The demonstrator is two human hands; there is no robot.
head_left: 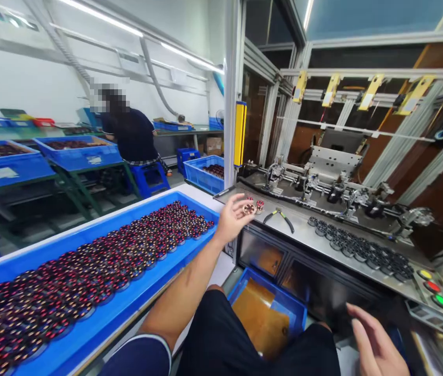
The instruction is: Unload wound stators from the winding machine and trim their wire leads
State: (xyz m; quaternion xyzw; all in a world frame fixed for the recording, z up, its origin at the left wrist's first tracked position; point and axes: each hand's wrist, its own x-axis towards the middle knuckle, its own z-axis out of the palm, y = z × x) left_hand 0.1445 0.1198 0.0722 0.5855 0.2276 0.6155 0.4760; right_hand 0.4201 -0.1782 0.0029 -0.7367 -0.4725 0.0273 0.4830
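Observation:
My left hand is stretched forward over the near left end of the machine's metal bench. Its fingers are closed on a small round motor stator with copper windings. Just beyond it another stator with red on it rests on the bench. A pair of pliers with black and green handles lies to the right, jaws spread. Low at the right edge of my lap, my right hand has its fingers apart and holds nothing.
A long blue tray full of stators stands at my left. Several black rings line the bench near red, green and yellow buttons. A blue bin sits below. A seated person works behind, left.

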